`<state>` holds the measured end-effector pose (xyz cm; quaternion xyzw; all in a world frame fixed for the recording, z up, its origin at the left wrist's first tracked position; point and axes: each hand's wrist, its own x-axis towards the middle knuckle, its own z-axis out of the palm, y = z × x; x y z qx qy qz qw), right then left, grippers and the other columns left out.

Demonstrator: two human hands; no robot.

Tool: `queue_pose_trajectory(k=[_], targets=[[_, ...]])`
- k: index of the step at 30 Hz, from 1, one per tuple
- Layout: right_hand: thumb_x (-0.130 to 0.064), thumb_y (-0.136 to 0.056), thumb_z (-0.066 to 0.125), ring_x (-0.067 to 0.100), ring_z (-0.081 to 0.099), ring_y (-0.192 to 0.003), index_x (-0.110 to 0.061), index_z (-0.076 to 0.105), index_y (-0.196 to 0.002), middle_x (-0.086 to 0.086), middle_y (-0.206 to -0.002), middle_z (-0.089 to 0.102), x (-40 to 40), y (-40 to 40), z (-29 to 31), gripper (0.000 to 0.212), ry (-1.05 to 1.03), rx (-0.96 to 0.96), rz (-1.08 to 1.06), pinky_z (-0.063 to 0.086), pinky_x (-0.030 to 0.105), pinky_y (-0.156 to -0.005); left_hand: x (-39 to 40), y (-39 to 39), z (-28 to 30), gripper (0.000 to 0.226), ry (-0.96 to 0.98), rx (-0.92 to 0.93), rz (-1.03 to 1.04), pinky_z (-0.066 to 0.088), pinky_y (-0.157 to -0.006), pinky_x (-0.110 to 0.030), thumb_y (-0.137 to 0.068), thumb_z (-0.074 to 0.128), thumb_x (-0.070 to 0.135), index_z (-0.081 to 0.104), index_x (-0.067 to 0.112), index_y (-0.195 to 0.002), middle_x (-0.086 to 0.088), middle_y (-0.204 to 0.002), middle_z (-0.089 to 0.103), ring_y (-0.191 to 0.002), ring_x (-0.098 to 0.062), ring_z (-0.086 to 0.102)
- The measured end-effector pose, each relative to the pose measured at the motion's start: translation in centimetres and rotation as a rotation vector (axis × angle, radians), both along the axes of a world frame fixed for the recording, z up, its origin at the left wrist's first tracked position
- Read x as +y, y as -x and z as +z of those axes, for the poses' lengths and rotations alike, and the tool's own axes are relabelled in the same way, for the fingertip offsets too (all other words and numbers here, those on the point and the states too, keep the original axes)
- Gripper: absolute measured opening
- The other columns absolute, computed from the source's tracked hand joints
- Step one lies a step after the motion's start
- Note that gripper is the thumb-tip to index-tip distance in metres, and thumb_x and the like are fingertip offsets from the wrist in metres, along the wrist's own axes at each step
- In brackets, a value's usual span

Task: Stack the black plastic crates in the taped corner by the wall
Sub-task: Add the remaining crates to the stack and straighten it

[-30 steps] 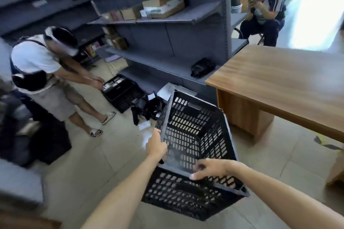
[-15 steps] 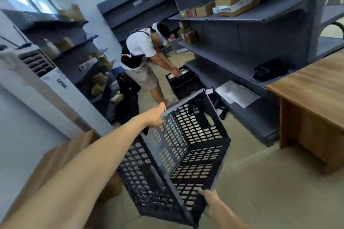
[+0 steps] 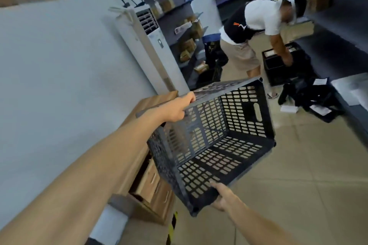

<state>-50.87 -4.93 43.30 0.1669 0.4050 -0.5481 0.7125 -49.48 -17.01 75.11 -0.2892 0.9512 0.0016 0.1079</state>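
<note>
While we carry the crate [image 3: 211, 141] tilted, our left hand [image 3: 175, 109] grips its far rim and our right hand [image 3: 222, 198] grips its near edge. The striped tape [image 3: 171, 226] lies near, low on the left by the wall, nearer the left hand.

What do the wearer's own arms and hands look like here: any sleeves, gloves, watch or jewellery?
Both forearms are bare right up to the frame edge, with no sleeve visible. The left hand and right hand wear no gloves. No watch, ring or band shows on either wrist or on the visible fingers.
</note>
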Motion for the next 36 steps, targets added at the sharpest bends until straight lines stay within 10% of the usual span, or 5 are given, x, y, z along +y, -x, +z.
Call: queue_pose_trajectory(k=[11,20,24,30,36], targets=[[-0.007,-0.097,0.052,0.038,0.049,-0.130,-0.003,0.047,-0.135,0.020,-0.139,0.053,-3.5,-15.3,5.4,0.039,0.002,-0.091,0.079,0.038,0.055,-0.108,-3.6,-18.3,0.7,0.036,-0.026,0.080,0.114,0.046,-0.076,-0.057,-0.090,0.048,-0.005,0.035,0.025,-0.106,-0.012,-0.096,0.056,-0.081,-0.031,0.057],[-0.016,-0.102,0.047,0.035,0.047,-0.132,0.000,0.059,-0.099,0.018,-0.140,0.052,-9.1,-31.8,6.9,0.020,0.075,-0.098,0.225,0.045,0.051,-0.090,-6.7,-34.3,3.3,0.027,-0.037,0.117,0.181,0.048,-0.075,-0.042,-0.094,0.051,0.003,0.037,0.018,-0.112,-0.006,-0.108,0.061,-0.090,-0.023,0.061],[-0.015,-0.098,0.053,0.037,0.057,-0.119,0.001,0.052,-0.131,0.019,-0.135,0.056,-13.2,-39.0,5.7,0.036,0.114,-0.022,0.243,0.052,0.049,-0.071,-7.2,-42.5,5.7,0.040,-0.022,0.170,0.256,0.049,-0.084,-0.053,-0.087,0.047,-0.008,0.037,0.024,-0.111,-0.008,-0.116,0.061,-0.099,-0.027,0.062],[-0.002,-0.095,0.054,0.033,0.064,-0.102,-0.009,0.046,-0.132,0.011,-0.125,0.062,-18.7,-47.8,6.7,0.039,0.247,0.103,0.272,0.049,0.052,-0.098,-7.2,-54.7,8.7,0.052,0.029,0.368,0.421,0.049,-0.097,-0.044,-0.086,0.048,-0.008,0.038,0.020,-0.128,-0.003,-0.137,0.055,-0.121,-0.018,0.057],[-0.023,-0.086,0.062,0.027,0.066,-0.098,-0.027,0.056,-0.110,0.007,-0.118,0.066,-30.5,-55.4,2.6,0.025,0.385,0.400,0.363,0.057,0.048,-0.084,-7.4,-65.6,11.7,0.073,0.207,0.510,0.696,0.037,-0.112,-0.033,-0.088,0.052,-0.007,0.031,0.021,-0.152,0.001,-0.150,0.044,-0.132,-0.015,0.046]])
